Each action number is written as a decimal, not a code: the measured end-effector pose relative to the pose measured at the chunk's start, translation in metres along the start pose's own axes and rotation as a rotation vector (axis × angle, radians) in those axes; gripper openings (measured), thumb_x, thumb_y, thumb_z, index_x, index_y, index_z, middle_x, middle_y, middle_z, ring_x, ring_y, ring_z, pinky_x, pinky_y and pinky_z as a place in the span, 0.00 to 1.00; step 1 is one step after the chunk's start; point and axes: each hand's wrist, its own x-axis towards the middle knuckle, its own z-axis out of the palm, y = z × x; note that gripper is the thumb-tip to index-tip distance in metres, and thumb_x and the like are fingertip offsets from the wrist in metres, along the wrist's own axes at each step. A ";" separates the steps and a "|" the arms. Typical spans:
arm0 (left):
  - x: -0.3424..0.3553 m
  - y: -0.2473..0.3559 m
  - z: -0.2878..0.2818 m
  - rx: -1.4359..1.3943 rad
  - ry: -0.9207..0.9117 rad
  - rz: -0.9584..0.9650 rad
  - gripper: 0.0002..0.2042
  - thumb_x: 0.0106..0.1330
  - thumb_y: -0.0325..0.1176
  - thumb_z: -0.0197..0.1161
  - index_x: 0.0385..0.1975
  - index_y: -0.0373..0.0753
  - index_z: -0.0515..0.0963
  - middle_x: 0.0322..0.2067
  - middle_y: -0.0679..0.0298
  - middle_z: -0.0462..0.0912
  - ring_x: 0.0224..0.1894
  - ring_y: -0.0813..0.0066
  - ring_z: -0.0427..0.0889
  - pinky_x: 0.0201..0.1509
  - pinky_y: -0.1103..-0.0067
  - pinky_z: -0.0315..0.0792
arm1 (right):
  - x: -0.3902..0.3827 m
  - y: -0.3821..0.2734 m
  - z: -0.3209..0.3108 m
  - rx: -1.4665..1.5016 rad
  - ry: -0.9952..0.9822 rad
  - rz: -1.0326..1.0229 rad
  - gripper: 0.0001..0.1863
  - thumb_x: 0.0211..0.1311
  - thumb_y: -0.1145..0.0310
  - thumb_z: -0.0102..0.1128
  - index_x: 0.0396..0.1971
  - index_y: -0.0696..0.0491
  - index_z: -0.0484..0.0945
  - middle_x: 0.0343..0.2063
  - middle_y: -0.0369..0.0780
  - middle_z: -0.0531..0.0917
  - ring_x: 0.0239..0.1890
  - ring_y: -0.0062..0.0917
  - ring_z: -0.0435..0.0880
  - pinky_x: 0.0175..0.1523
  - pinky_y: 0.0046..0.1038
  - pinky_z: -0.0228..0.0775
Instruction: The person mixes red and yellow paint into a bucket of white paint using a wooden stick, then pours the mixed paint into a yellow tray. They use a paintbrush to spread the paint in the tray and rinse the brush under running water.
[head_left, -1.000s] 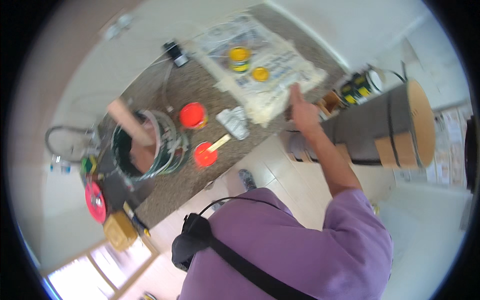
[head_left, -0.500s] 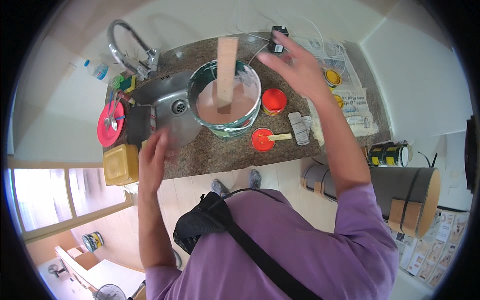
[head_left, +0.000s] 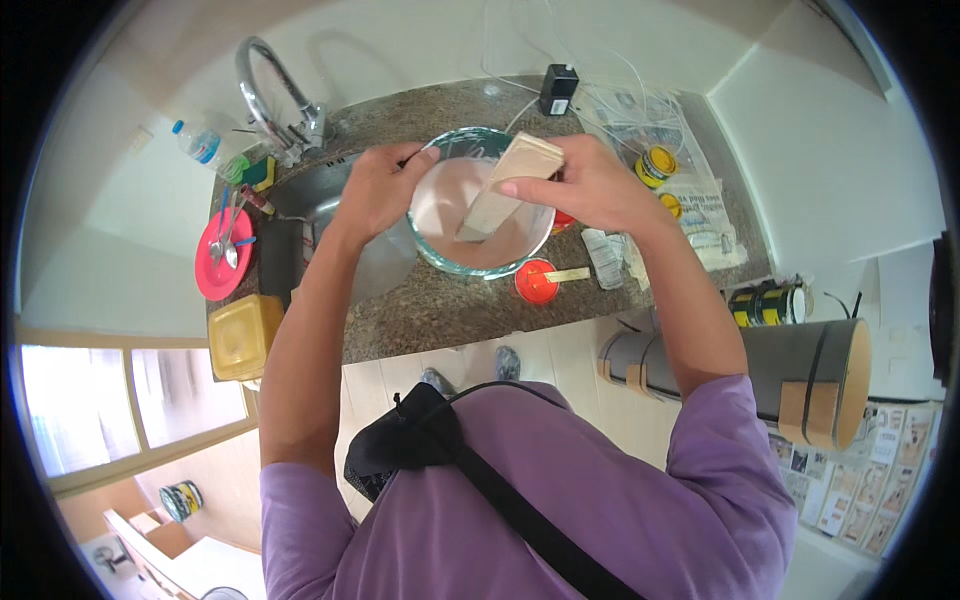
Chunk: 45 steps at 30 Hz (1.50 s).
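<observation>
My left hand (head_left: pixel 385 190) grips the left rim of a bucket (head_left: pixel 470 268) holding pinkish liquid (head_left: pixel 440 200). My right hand (head_left: pixel 590 185) is closed on a flat pale wooden stick (head_left: pixel 520 160), thumb across its face, its lower end tilted down into the bucket. Right of the bucket a red can (head_left: pixel 563 220) is partly hidden. Just in front lies a red-orange lid (head_left: pixel 533 287) with a small wooden stick (head_left: pixel 570 274) across it, beside a crumpled pale paper or cloth (head_left: pixel 605 260).
A steel sink (head_left: pixel 370 270) and tap (head_left: pixel 260 90) are left, with a pink plate of cutlery (head_left: pixel 215 265) and a yellow container (head_left: pixel 240 335). A yellow can (head_left: pixel 655 167) sits near newspaper (head_left: pixel 705 215) at right. A large grey cylinder (head_left: pixel 750 375) stands beyond the counter's right front.
My left hand has moved up onto the bucket's rim, and my right hand has come down and taken hold of the wooden stick, which now leans more to the right.
</observation>
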 end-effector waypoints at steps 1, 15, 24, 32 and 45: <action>-0.006 0.004 0.000 0.028 0.031 0.028 0.20 0.75 0.47 0.63 0.49 0.34 0.86 0.33 0.53 0.84 0.32 0.65 0.82 0.44 0.68 0.77 | -0.012 -0.004 -0.001 0.086 0.022 0.000 0.23 0.64 0.55 0.74 0.50 0.58 0.88 0.34 0.41 0.91 0.33 0.24 0.86 0.42 0.30 0.78; -0.035 0.037 0.016 0.245 0.206 0.194 0.18 0.73 0.43 0.67 0.52 0.36 0.87 0.32 0.52 0.83 0.32 0.62 0.82 0.40 0.70 0.76 | -0.036 0.025 0.022 0.065 0.326 -0.184 0.17 0.64 0.62 0.71 0.49 0.56 0.88 0.37 0.46 0.90 0.37 0.29 0.90 0.44 0.30 0.80; -0.041 0.046 0.027 0.213 0.254 0.200 0.15 0.71 0.42 0.68 0.48 0.37 0.89 0.32 0.50 0.83 0.34 0.52 0.84 0.43 0.63 0.78 | -0.060 0.030 0.076 0.560 0.427 -0.033 0.16 0.68 0.68 0.72 0.51 0.58 0.87 0.38 0.37 0.91 0.40 0.17 0.88 0.47 0.26 0.81; -0.040 0.036 0.019 0.228 0.266 0.191 0.17 0.70 0.43 0.69 0.48 0.36 0.89 0.30 0.49 0.83 0.32 0.52 0.84 0.41 0.64 0.77 | -0.072 0.028 0.048 0.218 0.244 -0.050 0.17 0.68 0.69 0.72 0.54 0.56 0.86 0.41 0.38 0.90 0.41 0.17 0.87 0.46 0.25 0.81; -0.043 0.039 0.024 0.218 0.274 0.213 0.15 0.70 0.42 0.69 0.47 0.40 0.89 0.26 0.51 0.81 0.30 0.54 0.82 0.40 0.64 0.77 | -0.033 0.022 0.022 -0.197 0.326 -0.478 0.18 0.63 0.63 0.72 0.51 0.51 0.87 0.38 0.47 0.88 0.39 0.48 0.86 0.47 0.39 0.79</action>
